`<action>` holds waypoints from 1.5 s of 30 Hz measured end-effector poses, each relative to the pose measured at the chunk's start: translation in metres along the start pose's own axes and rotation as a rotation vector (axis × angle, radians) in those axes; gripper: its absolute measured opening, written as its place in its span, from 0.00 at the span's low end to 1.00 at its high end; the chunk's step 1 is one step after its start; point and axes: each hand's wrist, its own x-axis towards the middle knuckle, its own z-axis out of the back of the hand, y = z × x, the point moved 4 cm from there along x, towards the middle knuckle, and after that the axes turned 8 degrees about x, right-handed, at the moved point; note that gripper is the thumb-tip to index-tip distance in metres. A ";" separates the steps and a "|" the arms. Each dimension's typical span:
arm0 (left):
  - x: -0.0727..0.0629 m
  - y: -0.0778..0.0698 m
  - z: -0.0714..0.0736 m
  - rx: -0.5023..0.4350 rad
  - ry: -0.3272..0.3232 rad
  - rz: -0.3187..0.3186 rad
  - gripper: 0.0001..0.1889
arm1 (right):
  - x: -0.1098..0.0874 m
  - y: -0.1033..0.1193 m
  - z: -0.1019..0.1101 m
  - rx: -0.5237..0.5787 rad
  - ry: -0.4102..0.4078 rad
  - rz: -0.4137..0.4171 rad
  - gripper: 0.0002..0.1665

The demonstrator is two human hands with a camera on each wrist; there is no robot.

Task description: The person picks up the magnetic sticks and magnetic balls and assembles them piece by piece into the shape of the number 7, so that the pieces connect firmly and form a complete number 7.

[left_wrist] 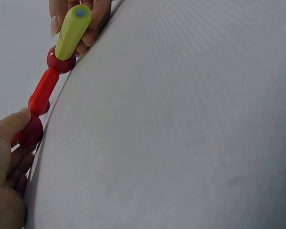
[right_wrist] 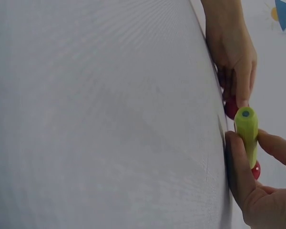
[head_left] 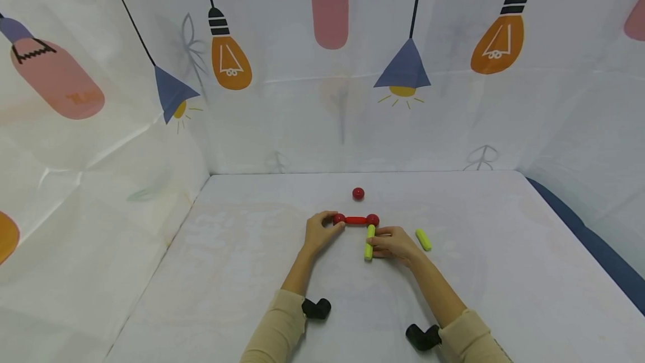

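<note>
A red rod (head_left: 356, 220) lies between two dark red balls, joined to both. Around the left ball (left_wrist: 30, 132) curl the thumb and fingers of my left hand (head_left: 319, 232). My right hand (head_left: 398, 244) pinches a yellow-green rod (head_left: 369, 244) between thumb and fingers. That rod's far end meets the right ball (head_left: 373, 219), so the two rods form a corner. A small blue spot (left_wrist: 80, 13) shows on the yellow-green rod's near end in the left wrist view.
A second yellow-green rod (head_left: 423, 239) lies just right of my right hand. Beyond the joined pieces a loose red ball (head_left: 358, 194) sits on the white table (head_left: 242, 273). A white sheet printed with lamps (head_left: 302, 122) hangs behind the table.
</note>
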 end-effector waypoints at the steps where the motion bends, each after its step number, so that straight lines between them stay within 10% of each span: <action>1: 0.000 0.000 0.000 0.003 -0.001 -0.001 0.19 | 0.000 0.000 0.000 0.000 0.001 0.000 0.37; 16: -0.002 0.002 0.003 -0.057 0.015 0.072 0.23 | 0.000 0.000 -0.002 0.008 0.009 0.005 0.37; 30: -0.011 -0.004 0.019 -0.208 -0.102 0.114 0.13 | -0.002 0.000 -0.001 0.018 0.028 0.016 0.37; 45: -0.017 -0.015 0.004 -0.297 0.222 0.269 0.15 | -0.001 -0.001 -0.002 0.030 0.024 0.010 0.37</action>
